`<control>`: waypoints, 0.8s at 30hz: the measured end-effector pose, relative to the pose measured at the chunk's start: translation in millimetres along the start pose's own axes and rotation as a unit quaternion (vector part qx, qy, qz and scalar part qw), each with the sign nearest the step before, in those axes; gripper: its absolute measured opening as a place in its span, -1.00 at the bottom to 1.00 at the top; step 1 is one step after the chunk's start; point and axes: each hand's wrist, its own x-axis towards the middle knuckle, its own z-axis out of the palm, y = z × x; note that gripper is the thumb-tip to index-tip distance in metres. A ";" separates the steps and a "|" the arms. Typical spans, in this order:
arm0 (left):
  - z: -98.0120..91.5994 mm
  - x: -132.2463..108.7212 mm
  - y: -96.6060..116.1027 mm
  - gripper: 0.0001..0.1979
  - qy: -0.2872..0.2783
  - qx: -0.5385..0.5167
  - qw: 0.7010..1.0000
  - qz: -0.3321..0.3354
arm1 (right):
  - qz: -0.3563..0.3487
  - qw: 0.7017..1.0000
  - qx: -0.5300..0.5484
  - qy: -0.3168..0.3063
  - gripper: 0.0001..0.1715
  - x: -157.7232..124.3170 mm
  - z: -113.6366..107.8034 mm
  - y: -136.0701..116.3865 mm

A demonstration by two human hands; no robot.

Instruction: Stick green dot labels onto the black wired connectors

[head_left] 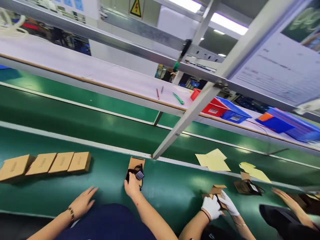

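My left hand (pixel 83 201) rests flat and open on the green bench mat (pixel 165 190), fingers stretched toward a row of closed brown cardboard boxes (pixel 45 164). My right hand (pixel 132 186) is closed on a small open cardboard box (pixel 136 163) that holds a black device with a dark square face (pixel 139 174) and its black cord. The box lies at the mat's far edge, just below a slanted metal post.
To the right, a co-worker's white-gloved hands (pixel 218 205) handle another small box. Further right lie an open box with a device (pixel 247 186) and another person's bare hand (pixel 287 200). Yellow paper sheets (pixel 213 160) lie on the conveyor belt. Red and blue bins (pixel 225 108) sit on the shelf.
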 end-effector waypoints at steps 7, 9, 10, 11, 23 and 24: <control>-19.8 45.5 41.2 -0.38 0.067 0.020 0.992 0.109 | -0.033 0.997 0.070 0.027 -0.53 20.2 -17.7 8.8; -20.8 55.7 45.4 -0.25 0.074 0.050 0.989 0.119 | -0.044 0.996 0.073 -0.020 -0.52 23.4 -8.7 11.6; -20.1 61.6 45.5 -0.21 0.071 0.068 0.987 0.131 | -0.051 0.995 0.077 -0.039 -0.52 23.4 -2.7 10.4; -19.0 68.1 45.0 -0.19 0.063 0.086 0.983 0.149 | -0.058 0.994 0.081 -0.053 -0.52 22.7 3.7 7.7; -33.6 106.0 45.1 -0.70 0.039 0.026 0.976 0.214 | 0.094 0.978 0.118 -0.144 -0.82 20.0 49.5 -10.5; -36.0 103.4 41.8 -0.70 0.041 0.014 0.978 0.205 | 0.097 0.979 0.110 -0.145 -0.84 19.1 48.6 -11.8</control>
